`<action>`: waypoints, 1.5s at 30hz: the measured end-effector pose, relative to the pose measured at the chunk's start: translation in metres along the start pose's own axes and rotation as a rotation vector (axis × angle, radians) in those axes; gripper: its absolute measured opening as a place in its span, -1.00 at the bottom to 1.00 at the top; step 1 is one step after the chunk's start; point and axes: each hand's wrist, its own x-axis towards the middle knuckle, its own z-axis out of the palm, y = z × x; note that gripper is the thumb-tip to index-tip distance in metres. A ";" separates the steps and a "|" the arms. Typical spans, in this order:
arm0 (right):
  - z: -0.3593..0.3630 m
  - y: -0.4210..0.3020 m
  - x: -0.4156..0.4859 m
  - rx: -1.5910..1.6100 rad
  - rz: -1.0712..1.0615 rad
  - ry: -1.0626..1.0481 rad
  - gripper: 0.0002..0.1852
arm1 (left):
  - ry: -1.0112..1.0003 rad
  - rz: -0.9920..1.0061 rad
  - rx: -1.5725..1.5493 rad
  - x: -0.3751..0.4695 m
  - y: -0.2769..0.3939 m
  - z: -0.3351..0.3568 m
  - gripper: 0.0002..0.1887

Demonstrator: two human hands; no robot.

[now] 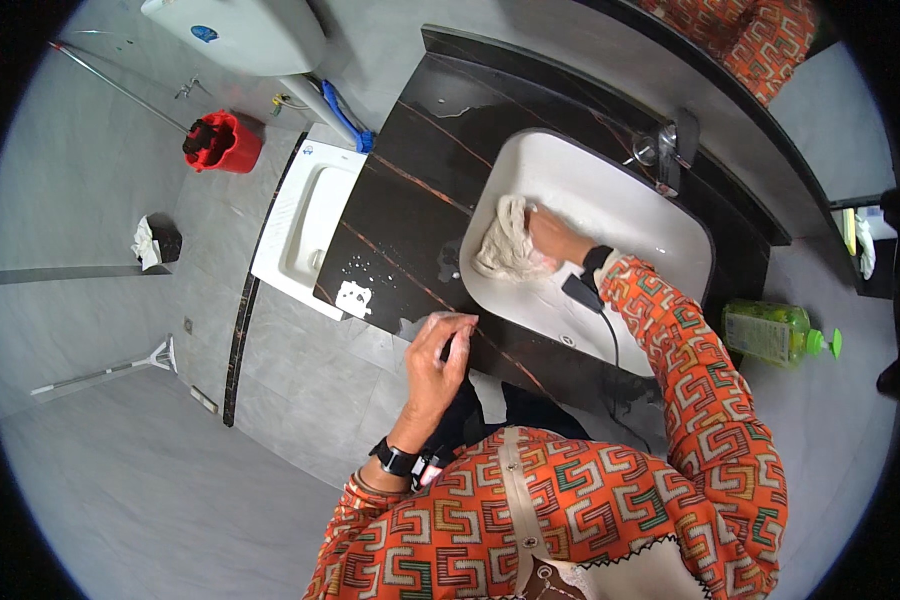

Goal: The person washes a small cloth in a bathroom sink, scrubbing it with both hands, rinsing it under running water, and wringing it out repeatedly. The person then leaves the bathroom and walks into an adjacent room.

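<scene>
My right hand (559,236) is down in the white washbasin (570,169), gripping a wet beige cloth (506,244) bunched at the basin's left side. Part of those fingers is hidden by the cloth. A black strap circles that wrist, and a small black device (583,293) with a cable hangs beside it over the basin. In front of the counter's near edge, my left hand (439,360) is raised with loosely curled fingers and nothing in it. Suds cling to its fingertips, and a gap shows between thumb and fingers.
A chrome faucet (669,157) stands behind the basin on the dark stone counter (420,176). White foam (354,298) lies at the counter's left end. A green pump bottle (769,332) stands at right. Left are a squat toilet (274,251), red bucket (241,146) and squeegee (161,356).
</scene>
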 end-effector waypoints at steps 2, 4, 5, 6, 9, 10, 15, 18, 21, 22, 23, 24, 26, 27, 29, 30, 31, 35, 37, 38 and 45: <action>-0.011 0.005 0.004 0.001 0.111 0.212 -0.68 | -0.014 0.027 0.002 -0.001 0.004 0.002 -0.90; -0.037 0.003 -0.003 0.321 0.453 0.052 -0.64 | -0.012 0.020 0.017 -0.004 0.008 0.000 -0.89; -0.047 -0.007 -0.014 0.364 0.441 0.076 -0.62 | -0.017 0.013 0.009 -0.007 0.010 0.000 -0.89; -0.055 -0.019 -0.027 0.034 0.146 -0.141 -0.60 | -0.015 0.001 0.001 -0.010 0.011 -0.001 -0.89; -0.050 -0.062 -0.065 -0.281 -0.119 -0.337 -0.58 | -0.042 -0.040 -0.002 -0.016 0.010 -0.005 -0.88; -0.045 -0.065 -0.071 -0.158 -0.030 -0.330 -0.57 | -0.059 -0.061 -0.006 -0.018 0.009 -0.006 -0.87; -0.015 -0.020 -0.033 -0.046 0.147 0.003 -0.56 | -0.081 -0.015 0.052 -0.013 0.009 -0.004 -0.87; -0.026 0.006 -0.005 0.095 0.149 0.114 -0.73 | -0.123 -0.011 0.059 -0.008 0.017 0.002 -0.87; -0.062 0.008 -0.008 0.424 0.432 -0.236 -0.89 | -0.134 0.027 0.072 -0.008 0.026 0.005 -0.87; -0.073 0.002 -0.019 0.593 0.509 -0.295 -0.92 | -0.134 0.018 0.062 -0.009 0.027 0.006 -0.88; -0.082 -0.005 -0.030 0.785 0.534 -0.330 -0.93 | -0.126 0.014 0.049 -0.010 0.028 0.006 -0.88; -0.088 -0.013 -0.041 0.892 0.621 -0.416 -0.88 | -0.129 0.009 0.046 -0.011 0.028 0.006 -0.88; -0.087 -0.033 -0.065 0.629 0.560 -0.451 -0.78 | -0.133 -0.010 0.022 -0.013 0.025 0.005 -0.88; -0.082 -0.042 -0.073 0.431 0.541 -0.499 -0.73 | -0.129 -0.018 0.013 -0.014 0.023 0.004 -0.88; -0.064 -0.059 -0.082 0.128 0.331 -0.360 -0.63 | -0.117 -0.029 0.002 -0.015 0.020 0.000 -0.88; -0.057 -0.059 -0.081 -0.011 0.269 -0.367 -0.58 | -0.106 -0.030 0.000 -0.013 0.018 -0.001 -0.88; -0.048 -0.057 -0.077 -0.087 0.214 -0.299 -0.54 | -0.095 -0.030 0.012 -0.012 0.017 -0.003 -0.88; -0.023 -0.031 -0.054 -0.146 0.236 -0.195 -0.54 | -0.058 -0.026 0.022 -0.006 0.019 -0.002 -0.88; -0.015 -0.014 -0.037 0.006 0.402 -0.221 -0.57 | -0.044 0.006 0.048 -0.006 0.025 -0.001 -0.88; -0.013 -0.006 -0.032 0.038 0.323 -0.115 -0.67 | -0.043 0.029 0.068 -0.006 0.029 0.001 -0.88; -0.048 0.006 -0.068 0.867 0.941 -0.113 -0.66 | -0.093 0.024 0.016 -0.019 0.041 0.001 -0.87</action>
